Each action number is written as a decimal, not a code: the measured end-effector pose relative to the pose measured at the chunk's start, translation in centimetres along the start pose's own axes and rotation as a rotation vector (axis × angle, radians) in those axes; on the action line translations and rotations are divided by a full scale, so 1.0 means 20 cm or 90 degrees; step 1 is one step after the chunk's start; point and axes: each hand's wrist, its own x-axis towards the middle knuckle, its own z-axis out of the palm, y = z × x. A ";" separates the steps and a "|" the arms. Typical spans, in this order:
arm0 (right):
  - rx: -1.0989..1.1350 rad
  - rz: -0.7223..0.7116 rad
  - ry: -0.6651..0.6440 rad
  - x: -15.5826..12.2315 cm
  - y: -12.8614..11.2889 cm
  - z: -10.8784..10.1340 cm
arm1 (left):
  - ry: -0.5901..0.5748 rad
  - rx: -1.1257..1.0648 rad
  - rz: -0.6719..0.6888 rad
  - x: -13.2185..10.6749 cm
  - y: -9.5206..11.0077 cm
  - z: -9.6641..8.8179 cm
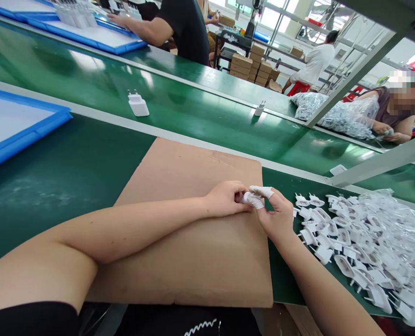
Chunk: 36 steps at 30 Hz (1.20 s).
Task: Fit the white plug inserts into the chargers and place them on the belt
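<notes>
Bare forearms, white cots on the right hand (pixel 277 217) fingers (pixel 262 191), dark clothing with white zigzag trim.

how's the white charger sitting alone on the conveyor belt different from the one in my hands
The charger on the belt lies alone and untouched, fully in view with its prongs pointing up; the charger in your hands is pinched between the left hand and the right hand over the cardboard sheet, mostly hidden by fingers. Both are white plastic.
</notes>
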 end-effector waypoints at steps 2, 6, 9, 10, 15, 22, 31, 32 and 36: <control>0.032 0.034 -0.020 0.00 0.02 0.01 | -0.015 0.002 -0.008 0.00 0.01 0.00; 0.094 0.083 0.001 -0.03 0.04 0.02 | -0.021 0.007 -0.045 0.10 0.01 -0.07; 0.112 0.090 0.033 -0.06 0.05 0.02 | 0.106 0.075 -0.066 0.29 -0.02 -0.24; 0.105 0.087 0.029 -0.06 0.05 0.02 | 0.165 0.113 -0.082 0.37 -0.04 -0.31; 0.037 0.079 -0.095 -0.07 0.06 0.00 | 0.410 0.270 -0.169 0.65 -0.20 -0.65; -0.080 0.115 -0.222 -0.09 0.09 -0.01 | 0.431 0.330 -0.236 0.69 -0.40 -0.74; -0.091 0.071 -0.221 -0.08 0.10 0.01 | 0.689 0.175 0.029 0.59 -0.46 -0.76; -0.081 0.075 -0.218 -0.08 0.11 0.01 | 0.677 0.144 0.047 0.58 -0.44 -0.75; -0.041 0.105 -0.212 -0.08 0.13 0.02 | 0.618 0.029 0.068 0.55 -0.37 -0.72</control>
